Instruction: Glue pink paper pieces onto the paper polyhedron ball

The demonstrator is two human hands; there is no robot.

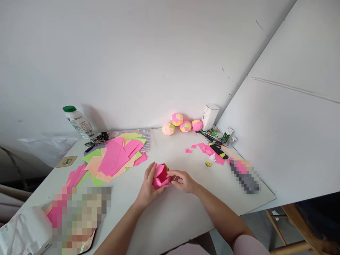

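Bare forearms (124,221) enter from the lower edge, converging over the white tabletop (164,223). Between the hands, near the middle of the view, sits an open-topped pink paper ball (160,171), its hollow facing upward. Fingers of the left hand (148,187) grasp its left side and underside; those of the right hand (185,181) meet the right rim, though whether they pinch it cannot be told. Four closed balls (176,119) rest by the wall; coloured paper sheets (114,157) lie at left, and a small bottle (208,163) stands near pink scraps (205,148) at right. The step in hand appears to be shaping or joining the rim's flaps. Such work probably calls next for a steady left hold and light right fingertips, since thin paper likely creases under pressure.
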